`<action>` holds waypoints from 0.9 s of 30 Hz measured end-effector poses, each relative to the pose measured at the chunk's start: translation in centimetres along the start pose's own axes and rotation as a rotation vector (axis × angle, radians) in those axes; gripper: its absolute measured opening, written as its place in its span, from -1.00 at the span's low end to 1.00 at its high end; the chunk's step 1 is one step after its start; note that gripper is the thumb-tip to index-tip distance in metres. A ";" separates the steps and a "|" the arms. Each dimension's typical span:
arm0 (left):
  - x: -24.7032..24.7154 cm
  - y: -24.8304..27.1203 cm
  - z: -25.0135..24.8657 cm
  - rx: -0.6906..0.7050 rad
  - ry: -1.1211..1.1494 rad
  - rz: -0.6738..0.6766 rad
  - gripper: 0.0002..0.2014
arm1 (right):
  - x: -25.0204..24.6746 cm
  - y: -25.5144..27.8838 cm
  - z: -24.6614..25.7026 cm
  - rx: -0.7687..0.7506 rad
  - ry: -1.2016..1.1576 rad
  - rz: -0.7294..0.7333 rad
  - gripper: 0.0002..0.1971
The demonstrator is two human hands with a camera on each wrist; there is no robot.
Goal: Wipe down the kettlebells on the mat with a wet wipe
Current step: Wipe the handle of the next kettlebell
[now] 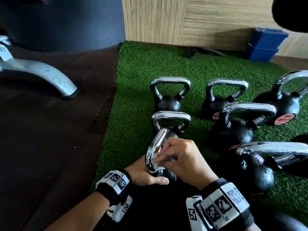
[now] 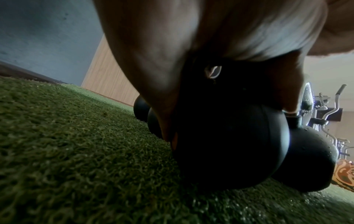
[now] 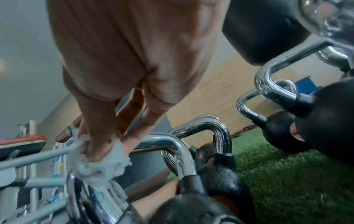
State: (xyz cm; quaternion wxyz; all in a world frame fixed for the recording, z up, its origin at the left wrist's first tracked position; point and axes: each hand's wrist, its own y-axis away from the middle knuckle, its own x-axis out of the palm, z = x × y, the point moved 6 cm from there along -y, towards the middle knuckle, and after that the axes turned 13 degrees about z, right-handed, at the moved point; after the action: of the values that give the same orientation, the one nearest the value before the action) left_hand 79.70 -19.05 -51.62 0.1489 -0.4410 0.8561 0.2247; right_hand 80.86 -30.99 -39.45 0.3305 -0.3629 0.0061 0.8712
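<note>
While the right hand (image 1: 181, 157) pinches a crumpled wet wipe (image 3: 99, 165) against the chrome handle (image 1: 155, 152) of the nearest kettlebell (image 2: 229, 144), the left hand (image 1: 146, 174) cups that kettlebell's black body from the side, fingers curled round it to steady it. It sits on the green mat (image 1: 133, 97), directly under both hands.

Judging by the water beads, the work looks well advanced but not finished. Droplets show on the handle and body of the small kettlebell just beyond the hands (image 3: 218, 171), and on the handles to the right of the right hand (image 3: 275, 84), which suggests they have been wiped. The one in hand is mid-wipe at its handle, and its body looks likely to come next. Whether the two farthest kettlebells, straight ahead of the hands (image 1: 168, 95), are done is too small to tell from the head view.

Much is hidden. The held kettlebell's body is mostly covered by the two hands in the head view, and dark and featureless in the left wrist view, so its wetness cannot be read. The left fingers are largely out of sight behind the bell. Kettlebells at the far right of the right hand are cut off by the frame edge, so the full count is unclear. The wipe's condition is blurred.
</note>
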 end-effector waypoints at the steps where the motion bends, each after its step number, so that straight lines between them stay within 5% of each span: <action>1: -0.1 0.0 -0.1 0.015 0.002 -0.001 -0.37 | 0.0 -0.2 -0.5 0.041 -0.034 -0.008 -0.87; 15: 0.5 0.2 0.5 0.089 0.150 0.061 -0.41 | 2.2 -0.4 -4.8 0.340 -0.185 0.083 -0.79; 20: 0.6 -0.1 0.5 0.148 0.135 0.001 -0.39 | 3.3 -0.3 -5.7 0.402 -0.003 0.313 -0.89; 27: 0.9 -0.1 0.1 0.138 0.150 0.005 -0.54 | 3.8 0.4 -5.3 0.343 -0.378 0.408 -0.85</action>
State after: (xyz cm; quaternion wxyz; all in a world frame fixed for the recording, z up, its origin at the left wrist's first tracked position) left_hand 79.27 -19.62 -52.15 0.1137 -0.4433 0.8793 0.1320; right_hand 81.99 -30.46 -45.85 0.2007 -0.1248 0.1639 0.9578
